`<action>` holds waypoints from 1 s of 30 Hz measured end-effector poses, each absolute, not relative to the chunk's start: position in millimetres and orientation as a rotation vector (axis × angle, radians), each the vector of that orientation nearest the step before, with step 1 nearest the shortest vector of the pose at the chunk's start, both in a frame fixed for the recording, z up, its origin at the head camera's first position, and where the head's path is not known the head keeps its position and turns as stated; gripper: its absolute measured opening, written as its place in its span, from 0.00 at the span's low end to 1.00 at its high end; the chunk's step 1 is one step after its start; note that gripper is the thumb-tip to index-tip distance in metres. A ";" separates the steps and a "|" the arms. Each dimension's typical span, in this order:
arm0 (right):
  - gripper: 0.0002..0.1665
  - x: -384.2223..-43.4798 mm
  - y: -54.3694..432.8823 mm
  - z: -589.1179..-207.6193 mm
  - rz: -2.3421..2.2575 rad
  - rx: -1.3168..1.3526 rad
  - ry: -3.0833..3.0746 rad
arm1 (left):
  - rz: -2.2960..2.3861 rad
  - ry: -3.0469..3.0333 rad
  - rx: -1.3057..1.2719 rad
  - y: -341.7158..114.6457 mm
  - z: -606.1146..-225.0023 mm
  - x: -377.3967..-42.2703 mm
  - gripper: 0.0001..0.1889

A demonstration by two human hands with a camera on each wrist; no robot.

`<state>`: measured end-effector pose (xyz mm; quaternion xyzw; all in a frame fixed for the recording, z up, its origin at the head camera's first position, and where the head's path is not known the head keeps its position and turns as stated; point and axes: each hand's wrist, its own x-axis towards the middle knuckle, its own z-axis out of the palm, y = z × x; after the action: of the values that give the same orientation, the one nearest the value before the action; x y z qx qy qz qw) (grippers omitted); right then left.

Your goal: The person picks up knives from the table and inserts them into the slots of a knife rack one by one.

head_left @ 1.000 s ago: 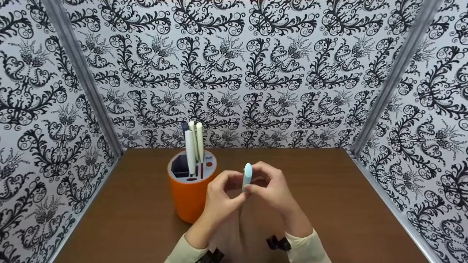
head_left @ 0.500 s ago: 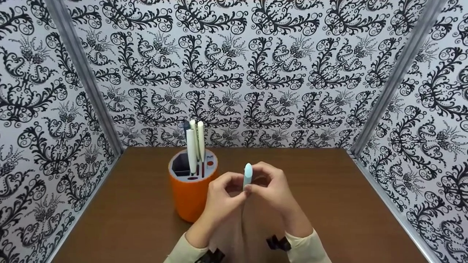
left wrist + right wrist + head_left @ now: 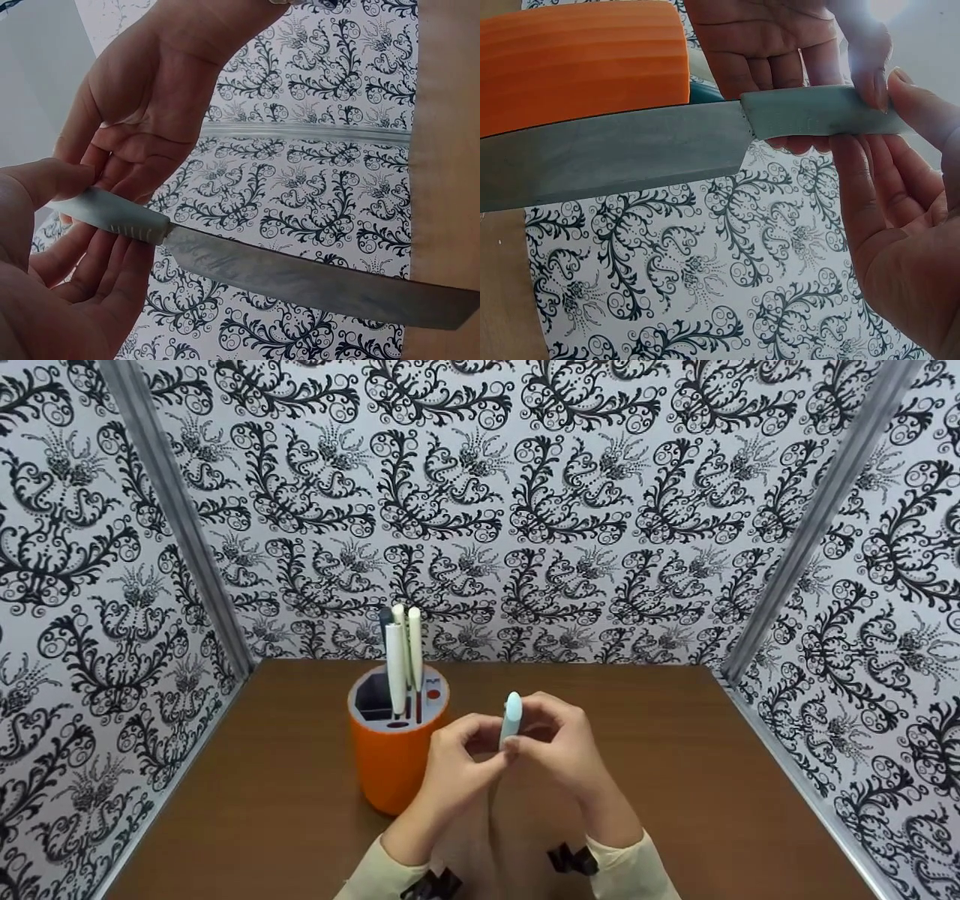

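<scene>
Both hands hold a knife with a pale blue-green handle [image 3: 512, 717] upright in front of the body, butt end up. My left hand [image 3: 461, 765] pinches the handle between thumb and fingers from the left. From the right, my right hand [image 3: 564, 746] pinches it too, with the thumbs close together. In the left wrist view the broad steel blade [image 3: 300, 281] extends bare from the handle toward the brown tabletop. The right wrist view shows the same knife blade [image 3: 630, 150] passing in front of the orange holder.
An orange knife block [image 3: 386, 765] with a grey slotted top stands left of the hands on the brown table [image 3: 712, 780]. Several white-handled pieces [image 3: 395, 667] and a dark-handled one [image 3: 385, 619] stick up from it. Patterned walls [image 3: 480, 510] enclose the table's back and sides.
The knife handle leans slightly more to the right, while both hands keep their grip almost in place. The head view has shifted a little, so the block appears slightly farther right.
</scene>
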<state>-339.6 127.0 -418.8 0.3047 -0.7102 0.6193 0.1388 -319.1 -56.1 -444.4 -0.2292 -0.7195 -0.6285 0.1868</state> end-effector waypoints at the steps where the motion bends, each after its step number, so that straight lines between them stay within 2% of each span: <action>1: 0.20 -339.6 126.6 -418.9 1.793 0.878 -2.056 | -1.772 -2.027 -0.644 -56.1 -444.5 -318.9 0.12; 30: 0.22 -344.0 124.6 -421.3 1.784 0.915 -2.072 | -1.689 -2.057 -0.535 -70.6 -435.1 -319.1 0.13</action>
<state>-344.0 124.6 -421.3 0.3147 -0.7127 0.6136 0.1288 -319.1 -70.6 -435.1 -0.1925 -0.7404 -0.6081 0.2120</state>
